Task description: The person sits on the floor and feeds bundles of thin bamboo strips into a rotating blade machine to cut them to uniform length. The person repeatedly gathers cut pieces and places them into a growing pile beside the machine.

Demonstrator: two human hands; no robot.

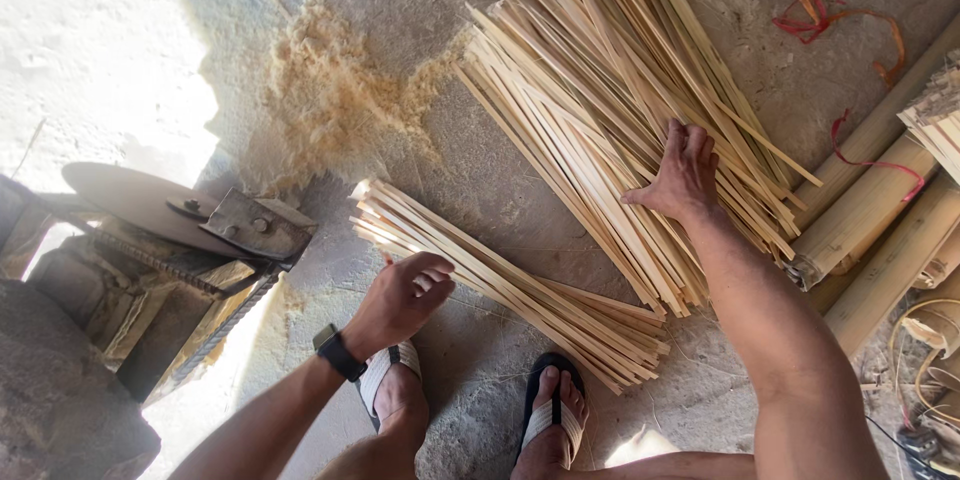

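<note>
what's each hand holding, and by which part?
Left hand grips the small bundle of strips a little in from its near-left end. Right hand lies spread on the big pile, at its near part, pressing, not clasping.

I see pale straw-yellow bamboo strips point(600, 130) under my right hand point(682, 175) — tan sawdust point(335, 90) beyond my left hand point(400, 300), a black watch point(338, 352) at its wrist — red string point(835, 20) far right.
</note>
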